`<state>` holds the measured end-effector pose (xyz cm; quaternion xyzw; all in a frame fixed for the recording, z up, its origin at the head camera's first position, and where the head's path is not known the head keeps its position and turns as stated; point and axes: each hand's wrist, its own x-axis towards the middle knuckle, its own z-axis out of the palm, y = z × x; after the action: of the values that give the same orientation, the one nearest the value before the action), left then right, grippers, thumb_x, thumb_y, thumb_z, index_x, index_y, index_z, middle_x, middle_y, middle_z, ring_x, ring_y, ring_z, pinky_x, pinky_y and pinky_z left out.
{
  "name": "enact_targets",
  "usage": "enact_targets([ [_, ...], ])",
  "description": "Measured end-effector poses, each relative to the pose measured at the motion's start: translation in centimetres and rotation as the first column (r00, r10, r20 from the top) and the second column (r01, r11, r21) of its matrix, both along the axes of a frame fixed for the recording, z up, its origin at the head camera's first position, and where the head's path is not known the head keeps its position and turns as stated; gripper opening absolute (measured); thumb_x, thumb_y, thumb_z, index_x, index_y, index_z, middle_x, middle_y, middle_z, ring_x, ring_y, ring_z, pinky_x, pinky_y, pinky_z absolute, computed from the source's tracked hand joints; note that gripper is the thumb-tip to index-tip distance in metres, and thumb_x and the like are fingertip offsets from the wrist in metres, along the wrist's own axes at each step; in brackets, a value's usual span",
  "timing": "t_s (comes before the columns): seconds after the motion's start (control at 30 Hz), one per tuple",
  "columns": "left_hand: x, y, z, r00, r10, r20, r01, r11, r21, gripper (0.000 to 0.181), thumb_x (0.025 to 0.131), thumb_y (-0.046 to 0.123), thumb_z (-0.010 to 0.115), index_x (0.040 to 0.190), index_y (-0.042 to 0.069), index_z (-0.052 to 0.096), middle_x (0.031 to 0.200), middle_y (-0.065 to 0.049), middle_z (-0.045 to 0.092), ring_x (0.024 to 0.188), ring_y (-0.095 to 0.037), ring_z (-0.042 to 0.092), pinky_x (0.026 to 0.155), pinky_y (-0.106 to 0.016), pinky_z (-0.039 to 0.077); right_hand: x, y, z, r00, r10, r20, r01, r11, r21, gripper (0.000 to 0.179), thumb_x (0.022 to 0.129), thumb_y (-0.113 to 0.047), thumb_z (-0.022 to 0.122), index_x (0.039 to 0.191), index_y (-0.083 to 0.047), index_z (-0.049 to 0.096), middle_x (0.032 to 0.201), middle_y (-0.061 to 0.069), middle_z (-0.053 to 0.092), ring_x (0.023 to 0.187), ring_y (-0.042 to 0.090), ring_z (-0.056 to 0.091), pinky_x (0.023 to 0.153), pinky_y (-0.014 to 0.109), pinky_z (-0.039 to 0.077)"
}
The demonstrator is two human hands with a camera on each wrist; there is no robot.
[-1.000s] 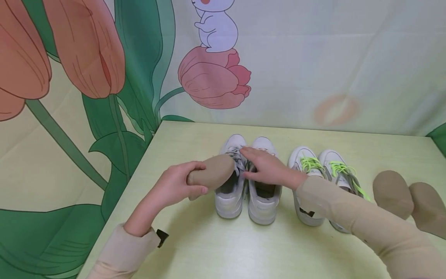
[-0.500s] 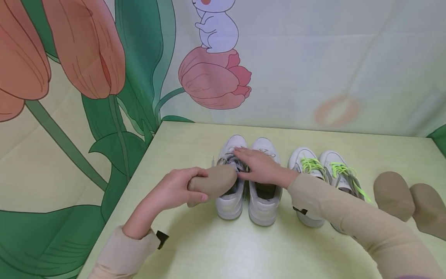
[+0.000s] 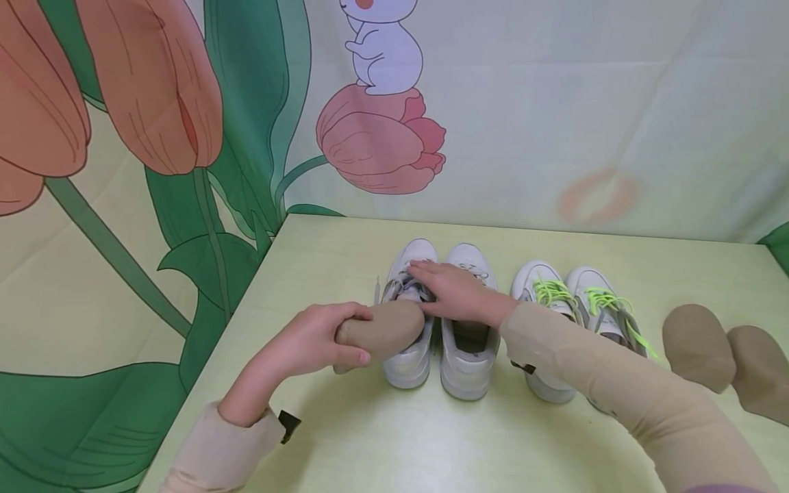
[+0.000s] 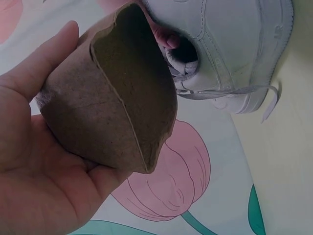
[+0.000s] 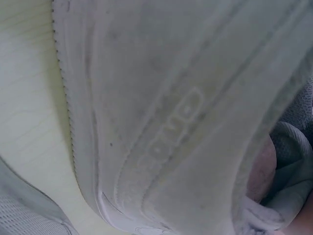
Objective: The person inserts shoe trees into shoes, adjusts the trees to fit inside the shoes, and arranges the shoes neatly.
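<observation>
My left hand grips a brown moulded-paper shoe insert, thumb on one side and fingers on the other. The insert's rounded end overlaps the opening of the leftmost white sneaker in the head view. In the left wrist view the insert shows its hollow inside. My right hand holds that sneaker at its tongue, with fingers over the grey laces and the thumb in the opening. The right wrist view is filled by the sneaker's side, with the thumb showing in its opening.
The matching white sneaker stands close on the right, below my right hand. Further right are two white sneakers with neon-green laces, partly behind my right sleeve. Two more brown inserts lie at the table's right. A printed backdrop hangs behind.
The insert has moved slightly right and down, over the leftmost sneaker's opening. My right hand has shifted left over its laces, and its thumb has gone to the opening.
</observation>
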<state>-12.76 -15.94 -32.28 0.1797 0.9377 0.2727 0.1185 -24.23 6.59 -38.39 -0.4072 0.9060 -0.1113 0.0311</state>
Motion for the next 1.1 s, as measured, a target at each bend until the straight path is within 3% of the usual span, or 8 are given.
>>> enact_targets([
  [0.67, 0.3, 0.2, -0.2, 1.000, -0.026, 0.012, 0.026, 1.000, -0.007, 0.046, 0.071, 0.030, 0.072, 0.112, 0.018, 0.056, 0.111, -0.002, 0.059, 0.097, -0.016, 0.054, 0.082, -0.035, 0.043, -0.1, -1.8, 0.2, 0.998, -0.052, -0.035, 0.055, 0.993, 0.100, 0.059, 0.085, -0.041, 0.052, 0.131, -0.007, 0.041, 0.135, 0.011, 0.042, 0.126, 0.024, 0.038, 0.102, 0.038, 0.031],
  [1.1, 0.1, 0.6, -0.4, 0.999, 0.005, 0.045, -0.007, 0.999, 0.032, 0.047, 0.072, 0.031, 0.071, 0.115, 0.019, 0.055, 0.114, -0.003, 0.058, 0.100, -0.018, 0.054, 0.082, -0.037, 0.043, -0.3, -1.7, 0.6, 0.999, -0.039, 0.013, 0.039, 0.999, 0.011, 0.049, 0.086, -0.039, 0.051, 0.125, -0.009, 0.049, 0.128, 0.008, 0.050, 0.123, 0.024, 0.041, 0.096, 0.038, 0.038],
])
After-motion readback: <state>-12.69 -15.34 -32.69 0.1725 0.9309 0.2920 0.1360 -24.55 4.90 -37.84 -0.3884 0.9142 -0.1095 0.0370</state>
